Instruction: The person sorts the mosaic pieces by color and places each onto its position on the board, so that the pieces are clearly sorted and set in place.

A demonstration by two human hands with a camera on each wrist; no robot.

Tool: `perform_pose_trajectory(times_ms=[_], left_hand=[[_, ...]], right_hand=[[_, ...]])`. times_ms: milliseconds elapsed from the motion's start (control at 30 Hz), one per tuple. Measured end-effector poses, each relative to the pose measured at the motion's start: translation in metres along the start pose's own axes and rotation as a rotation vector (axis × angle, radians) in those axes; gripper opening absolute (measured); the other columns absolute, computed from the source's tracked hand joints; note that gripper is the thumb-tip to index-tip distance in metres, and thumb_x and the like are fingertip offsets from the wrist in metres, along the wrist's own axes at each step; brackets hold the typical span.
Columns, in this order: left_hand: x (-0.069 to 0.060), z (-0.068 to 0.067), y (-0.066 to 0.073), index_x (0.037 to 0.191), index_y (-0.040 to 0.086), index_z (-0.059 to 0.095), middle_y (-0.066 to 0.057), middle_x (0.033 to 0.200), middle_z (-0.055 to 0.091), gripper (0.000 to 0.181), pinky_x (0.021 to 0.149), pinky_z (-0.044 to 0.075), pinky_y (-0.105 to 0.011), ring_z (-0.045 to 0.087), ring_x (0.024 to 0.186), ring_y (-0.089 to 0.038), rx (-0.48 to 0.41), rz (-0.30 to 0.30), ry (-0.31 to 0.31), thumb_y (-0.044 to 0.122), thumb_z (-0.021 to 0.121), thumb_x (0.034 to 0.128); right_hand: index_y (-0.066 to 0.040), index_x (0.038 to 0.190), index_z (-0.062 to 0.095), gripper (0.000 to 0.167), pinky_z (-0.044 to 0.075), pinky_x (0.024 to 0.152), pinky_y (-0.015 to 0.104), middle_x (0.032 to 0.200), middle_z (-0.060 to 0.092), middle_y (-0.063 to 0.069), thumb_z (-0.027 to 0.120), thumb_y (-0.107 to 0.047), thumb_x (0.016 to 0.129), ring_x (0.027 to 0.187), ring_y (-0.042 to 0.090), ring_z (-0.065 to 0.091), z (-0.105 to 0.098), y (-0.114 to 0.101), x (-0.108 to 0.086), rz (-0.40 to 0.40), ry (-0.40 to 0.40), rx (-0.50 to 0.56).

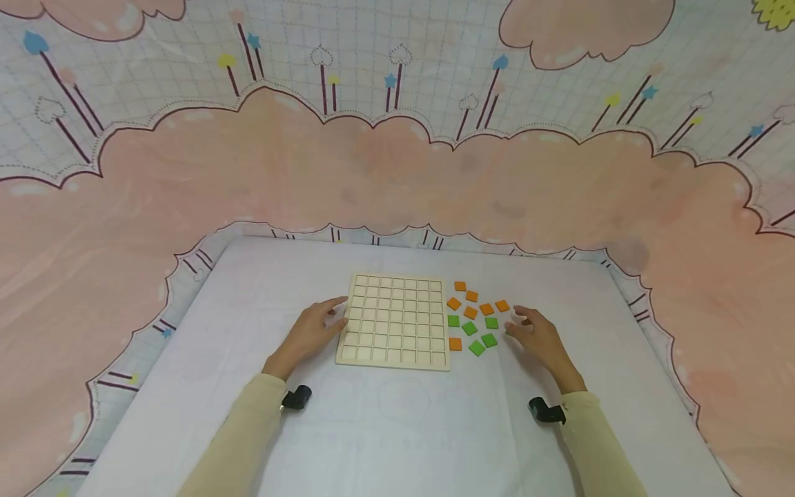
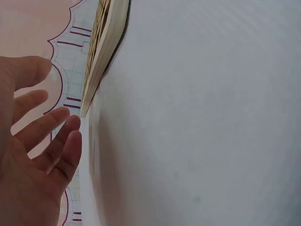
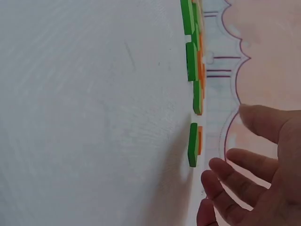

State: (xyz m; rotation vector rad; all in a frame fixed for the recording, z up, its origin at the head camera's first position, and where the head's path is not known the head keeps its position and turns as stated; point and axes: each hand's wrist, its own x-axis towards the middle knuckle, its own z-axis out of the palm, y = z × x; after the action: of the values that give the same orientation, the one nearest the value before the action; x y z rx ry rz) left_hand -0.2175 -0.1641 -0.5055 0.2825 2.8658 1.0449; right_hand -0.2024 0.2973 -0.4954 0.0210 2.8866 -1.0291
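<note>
A pale wooden board with a grid of square recesses lies on the table. My left hand is at the board's left edge, its fingers loosely bent. In the left wrist view the hand is beside the board, and whether it touches is unclear. To the board's right lie several orange square tiles and several green square tiles. My right hand hovers just right of them with relaxed, spread fingers. A green tile near its fingertips is partly hidden by the thumb in the head view.
A white-covered table extends around the board and tiles. Behind it and along its sides hangs a pink-and-white patterned cloth. A small black device is on the left wrist, and another black device is on the right.
</note>
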Motion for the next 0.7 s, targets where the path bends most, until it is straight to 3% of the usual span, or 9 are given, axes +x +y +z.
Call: perform_pose_trajectory(times_ms=[133,233,400,633,700], left_hand=[[0.001,0.001,-0.002,0.146,0.014,0.048,-0.018,0.128,0.063,0.053,0.094,0.05,-0.049,0.061,0.11,-0.03,-0.03,0.021,-0.008,0.027,0.062,0.0964],[0.001,0.002,-0.005,0.145,0.015,0.048,-0.015,0.124,0.066,0.053,0.085,0.051,-0.042,0.062,0.1,-0.025,-0.036,0.025,-0.02,0.025,0.064,0.0954],[0.002,0.003,-0.01,0.148,0.015,0.045,-0.012,0.124,0.065,0.056,0.08,0.047,-0.034,0.058,0.096,-0.02,-0.021,0.034,-0.05,0.025,0.064,0.0959],[0.005,0.004,-0.015,0.15,0.013,0.041,-0.008,0.15,0.049,0.058,0.082,0.043,-0.033,0.053,0.093,-0.017,-0.001,0.064,-0.08,0.02,0.063,0.0965],[0.006,0.004,-0.015,0.149,0.012,0.042,-0.009,0.145,0.054,0.057,0.081,0.043,-0.033,0.052,0.092,-0.016,0.015,0.073,-0.083,0.02,0.063,0.0965]], right_hand=[[0.001,0.139,0.05,0.052,0.049,0.093,0.05,0.133,0.056,0.024,0.061,-0.027,0.097,0.115,0.037,0.055,0.001,0.004,0.003,0.01,0.027,0.0],[0.002,0.134,0.055,0.045,0.05,0.091,0.048,0.125,0.06,0.024,0.062,-0.02,0.095,0.11,0.037,0.057,0.002,0.007,0.004,0.02,0.032,-0.021],[0.003,0.129,0.06,0.042,0.05,0.089,0.048,0.121,0.062,0.024,0.064,-0.018,0.093,0.106,0.036,0.058,0.003,0.008,0.005,0.048,0.012,-0.032],[0.001,0.127,0.062,0.039,0.049,0.09,0.049,0.123,0.063,0.023,0.065,-0.018,0.093,0.108,0.036,0.057,0.0,0.011,0.006,0.072,-0.01,-0.042],[0.0,0.126,0.063,0.038,0.049,0.091,0.049,0.122,0.063,0.023,0.065,-0.017,0.093,0.108,0.036,0.057,0.0,0.012,0.006,0.074,-0.011,-0.042]])
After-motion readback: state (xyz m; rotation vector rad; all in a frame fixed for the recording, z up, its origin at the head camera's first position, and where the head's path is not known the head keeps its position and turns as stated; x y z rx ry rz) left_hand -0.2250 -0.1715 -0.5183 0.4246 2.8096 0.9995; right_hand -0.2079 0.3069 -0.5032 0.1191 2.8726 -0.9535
